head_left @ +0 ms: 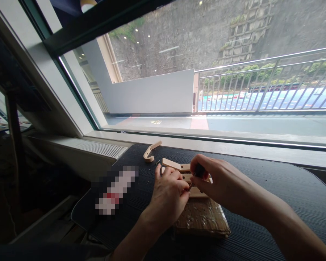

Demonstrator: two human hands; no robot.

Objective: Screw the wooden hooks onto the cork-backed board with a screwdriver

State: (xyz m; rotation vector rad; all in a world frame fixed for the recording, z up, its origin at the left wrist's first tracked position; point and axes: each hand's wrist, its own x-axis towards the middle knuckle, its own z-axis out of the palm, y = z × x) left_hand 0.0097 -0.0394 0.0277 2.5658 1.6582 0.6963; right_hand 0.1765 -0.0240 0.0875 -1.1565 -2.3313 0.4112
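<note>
Both my hands work close together over a light wooden piece (176, 166) that rests on a rough brown block (202, 217). My right hand (220, 179) is closed round a small black-handled tool (199, 170), its thin shaft angled down toward my left fingers. My left hand (170, 192) is curled on the wooden piece, fingertips pinched at the tool's tip; what they pinch is too small to name. A separate curved wooden hook (151, 152) lies beyond the hands, and a tiny dark screw-like bit (157, 162) beside it.
The work sits on a dark ribbed table (274, 195) set against a large window sill (233, 143). A pixelated white-and-red object (116, 190) lies at the left of the table. A white vent grille (97, 146) runs along the sill to the left.
</note>
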